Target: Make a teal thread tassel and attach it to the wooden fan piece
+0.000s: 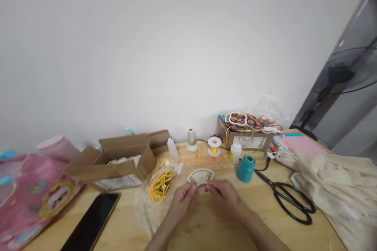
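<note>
A small fan-shaped piece (pixel 200 173), pale with a dark pattern at both ends, is upright between my hands at the middle of the table. A short yellow cord (pixel 198 160) rises from its top edge. My left hand (pixel 183 198) is closed in a pinch at its lower left end. At the lower right end my right hand (pixel 225 194) pinches too, thumb and forefinger together. The fingertips hide the lower edge, and any thin thread there is too small to make out. A plastic bag of yellow cords (pixel 161 186) lies just left of my left hand.
Behind stand a spool of yellow cord (pixel 214 147), a thread cone (pixel 191 141), a glue bottle (pixel 235 153) and a teal thread cone (pixel 246 168). Black scissors (pixel 287 196) lie right, near cream cloth (pixel 338 188). Left are an open cardboard box (pixel 118 174) and a phone (pixel 92 221).
</note>
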`<move>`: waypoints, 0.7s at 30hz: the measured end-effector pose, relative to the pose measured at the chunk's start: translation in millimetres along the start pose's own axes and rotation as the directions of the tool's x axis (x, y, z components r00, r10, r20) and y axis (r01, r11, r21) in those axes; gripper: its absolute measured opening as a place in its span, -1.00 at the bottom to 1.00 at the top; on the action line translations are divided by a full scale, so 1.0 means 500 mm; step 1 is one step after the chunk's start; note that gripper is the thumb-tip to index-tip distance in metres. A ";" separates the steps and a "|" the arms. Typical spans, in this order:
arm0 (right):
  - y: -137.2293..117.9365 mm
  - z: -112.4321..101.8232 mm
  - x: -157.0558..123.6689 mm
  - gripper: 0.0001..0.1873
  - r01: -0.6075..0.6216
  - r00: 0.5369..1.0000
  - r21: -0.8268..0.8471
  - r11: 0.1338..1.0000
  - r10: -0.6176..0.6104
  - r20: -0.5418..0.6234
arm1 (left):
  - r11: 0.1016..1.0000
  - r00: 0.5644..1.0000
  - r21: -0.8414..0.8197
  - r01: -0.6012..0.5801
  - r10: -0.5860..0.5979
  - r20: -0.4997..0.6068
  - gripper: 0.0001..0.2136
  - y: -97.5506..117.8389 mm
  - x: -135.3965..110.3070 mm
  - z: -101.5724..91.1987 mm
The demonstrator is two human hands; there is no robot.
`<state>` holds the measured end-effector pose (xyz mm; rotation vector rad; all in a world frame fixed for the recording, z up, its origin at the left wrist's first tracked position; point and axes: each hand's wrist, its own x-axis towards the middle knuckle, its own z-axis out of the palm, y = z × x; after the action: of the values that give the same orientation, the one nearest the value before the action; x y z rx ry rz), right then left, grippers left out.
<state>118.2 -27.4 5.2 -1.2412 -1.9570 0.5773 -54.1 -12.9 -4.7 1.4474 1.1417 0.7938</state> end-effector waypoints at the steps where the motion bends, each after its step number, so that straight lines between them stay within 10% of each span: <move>1: 0.002 -0.001 0.000 -0.69 -0.019 1.000 0.012 1.000 0.019 -0.003 | 0.995 0.998 -0.081 0.063 -0.062 0.011 -0.58 0.004 0.000 -0.001; 14: -0.013 -0.051 -0.011 -0.63 -0.146 0.960 -0.168 0.975 0.099 -0.260 | 0.906 0.991 -0.404 0.125 -0.133 0.007 -0.65 0.008 0.003 -0.010; 18: -0.021 -0.079 -0.018 -0.65 -0.122 0.893 -0.090 0.988 0.070 -0.444 | 0.918 0.989 -0.370 0.146 -0.127 0.074 -0.65 0.011 0.006 0.005; 21: -0.024 -0.094 -0.023 -0.86 -0.093 0.760 -0.131 0.987 -0.014 -0.650 | 0.959 0.983 -0.232 0.162 -0.137 0.120 -0.62 0.029 0.001 0.013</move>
<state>150.9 -43.4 39.5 -1.3506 -1.3934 -0.0201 -44.8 -13.8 8.3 1.1715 1.0255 0.7168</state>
